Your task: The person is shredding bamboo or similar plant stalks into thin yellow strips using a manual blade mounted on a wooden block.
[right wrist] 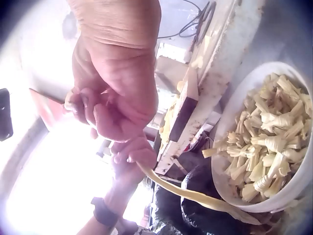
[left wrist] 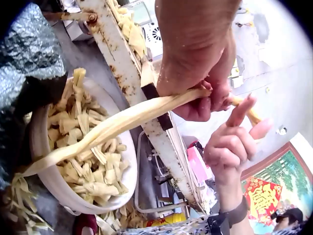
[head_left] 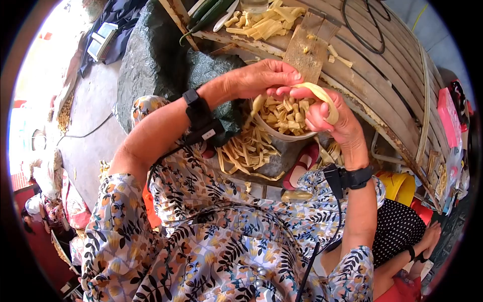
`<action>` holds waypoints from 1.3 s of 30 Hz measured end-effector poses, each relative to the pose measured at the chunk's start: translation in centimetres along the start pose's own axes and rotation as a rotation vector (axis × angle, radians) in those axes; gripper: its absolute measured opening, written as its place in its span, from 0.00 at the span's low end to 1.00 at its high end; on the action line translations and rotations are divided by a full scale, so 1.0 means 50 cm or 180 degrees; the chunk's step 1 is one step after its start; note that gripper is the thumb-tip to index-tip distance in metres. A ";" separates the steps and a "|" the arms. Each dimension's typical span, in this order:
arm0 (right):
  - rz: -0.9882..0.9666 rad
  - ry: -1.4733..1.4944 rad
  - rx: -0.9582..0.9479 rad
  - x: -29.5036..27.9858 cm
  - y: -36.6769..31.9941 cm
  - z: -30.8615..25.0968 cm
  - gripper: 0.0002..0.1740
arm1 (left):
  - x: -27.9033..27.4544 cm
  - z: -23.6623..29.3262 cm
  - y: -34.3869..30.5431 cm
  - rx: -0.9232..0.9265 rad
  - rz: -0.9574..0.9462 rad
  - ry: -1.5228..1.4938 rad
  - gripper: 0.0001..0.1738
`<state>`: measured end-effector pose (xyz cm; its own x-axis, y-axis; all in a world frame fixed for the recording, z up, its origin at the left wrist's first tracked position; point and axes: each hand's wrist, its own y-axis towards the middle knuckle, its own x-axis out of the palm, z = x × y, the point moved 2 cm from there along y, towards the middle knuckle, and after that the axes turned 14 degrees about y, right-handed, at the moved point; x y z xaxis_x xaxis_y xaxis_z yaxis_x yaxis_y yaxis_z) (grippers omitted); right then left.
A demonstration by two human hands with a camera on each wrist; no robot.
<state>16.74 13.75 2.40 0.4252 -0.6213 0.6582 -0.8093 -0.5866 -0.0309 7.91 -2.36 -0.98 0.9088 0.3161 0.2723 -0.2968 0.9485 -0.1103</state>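
Note:
Both hands hold one long pale yellow strip (head_left: 317, 91) above a white bucket (head_left: 287, 137) of short knotted pieces (head_left: 288, 115). My left hand (head_left: 261, 79) pinches it between thumb and fingers. Around the fingers of my right hand (head_left: 338, 118) the strip bends, with some fingers curled. In the left wrist view, the strip (left wrist: 115, 123) slants from my left hand (left wrist: 195, 63) down past the bucket rim, while my right hand (left wrist: 230, 144) has its index finger raised. My right hand (right wrist: 117, 83) partly hides the fingertips in the right wrist view.
Loose strips (head_left: 246, 151) lie beside the bucket. On the slatted table (head_left: 372, 83) are a wooden board (head_left: 306, 50), a pile of pieces (head_left: 266, 22) and a black cable (head_left: 381, 43). Dark green plastic (head_left: 151, 60) stands left of the bucket. Another person's hand (head_left: 430, 239) shows at lower right.

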 end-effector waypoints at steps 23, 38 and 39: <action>0.1129 -0.3285 -0.1843 -0.010 0.029 -0.023 0.08 | 0.048 -0.054 0.024 -0.0060 0.0480 -0.0254 0.14; 0.1368 -0.1528 -0.1429 -0.047 -0.014 -0.064 0.13 | 0.004 0.023 -0.013 0.0133 0.1047 0.1131 0.10; 0.1443 -0.1205 -0.1191 -0.050 -0.012 -0.057 0.12 | 0.004 0.028 -0.017 0.0172 0.1163 0.1416 0.10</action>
<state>14.99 17.14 2.93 0.0696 -0.9407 0.3320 -0.9966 -0.0507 0.0653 7.95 -3.09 0.50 0.7767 0.5960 -0.2038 -0.6187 0.7826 -0.0694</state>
